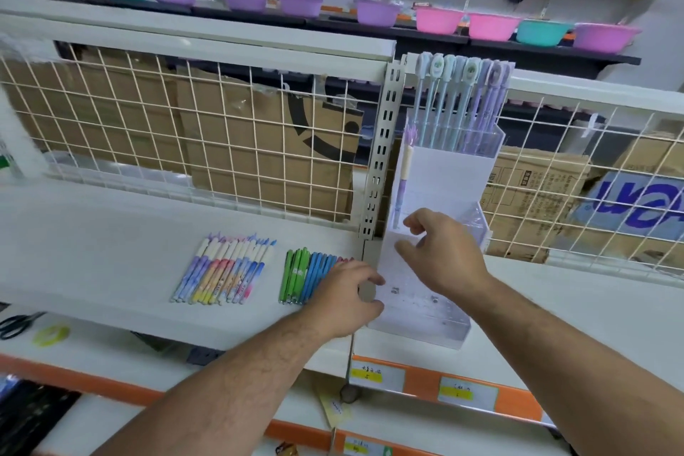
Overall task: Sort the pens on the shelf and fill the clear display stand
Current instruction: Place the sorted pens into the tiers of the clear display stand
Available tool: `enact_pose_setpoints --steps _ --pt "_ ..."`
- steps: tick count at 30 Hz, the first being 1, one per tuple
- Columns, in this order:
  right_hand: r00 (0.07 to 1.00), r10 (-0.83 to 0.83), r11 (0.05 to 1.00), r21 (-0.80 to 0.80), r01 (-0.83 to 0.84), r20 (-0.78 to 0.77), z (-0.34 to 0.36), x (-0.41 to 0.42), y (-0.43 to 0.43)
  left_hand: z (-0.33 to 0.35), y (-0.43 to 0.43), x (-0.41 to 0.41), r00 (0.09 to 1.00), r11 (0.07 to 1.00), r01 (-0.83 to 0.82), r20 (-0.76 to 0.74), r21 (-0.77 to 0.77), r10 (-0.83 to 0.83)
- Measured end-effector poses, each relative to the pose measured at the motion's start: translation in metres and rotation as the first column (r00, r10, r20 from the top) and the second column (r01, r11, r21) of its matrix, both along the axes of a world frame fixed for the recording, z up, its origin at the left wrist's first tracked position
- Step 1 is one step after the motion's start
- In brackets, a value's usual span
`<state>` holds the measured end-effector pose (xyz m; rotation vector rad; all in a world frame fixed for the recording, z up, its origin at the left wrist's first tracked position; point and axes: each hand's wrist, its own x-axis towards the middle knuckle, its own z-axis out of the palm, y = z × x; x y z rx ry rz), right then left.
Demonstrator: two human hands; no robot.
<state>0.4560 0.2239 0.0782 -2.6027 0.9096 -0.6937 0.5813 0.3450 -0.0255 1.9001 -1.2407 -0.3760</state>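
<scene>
Centre frame: left hand [348, 292] grips the clear display stand [448, 178]; right hand [440, 252] curls over it, grasp unclear. One purple pen [404, 178] stands inside; two rows lie left: pastel pens [222, 270], green-blue pens [309, 276].

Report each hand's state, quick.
Left hand: grips the stand at its left edge.
Right hand: fingers curled against the stand; whether it holds anything cannot be told.

I see a white shelf [111, 233] carrying a row of pens [225, 272] fading purple, yellow, pink and blue under white caps, then green pens [294, 276] and blue pens [318, 274]. The stand [444, 174] is clear, holding pale blue and lilac pens [459, 100]. Bowls [377, 13] run teal, purple, pink; the edge strip [422, 383] is orange.
</scene>
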Motion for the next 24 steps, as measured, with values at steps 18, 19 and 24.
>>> enact_pose_setpoints --steps 18,19,24 --pt "0.976 0.145 0.986 0.111 -0.128 -0.162 -0.064 0.153 0.154 -0.007 0.171 0.180 0.975 0.978 -0.208 0.092 0.036 0.204" --pt "0.974 0.159 0.982 0.126 -0.139 -0.163 -0.066 0.160 0.159 -0.009 0.178 0.188 0.966 0.969 -0.244 0.094 0.042 0.240" --pt "0.970 0.179 0.976 0.152 -0.153 -0.168 -0.072 0.181 0.172 -0.023 0.198 0.220 0.916 0.900 -0.387 -0.022 0.201 0.399"
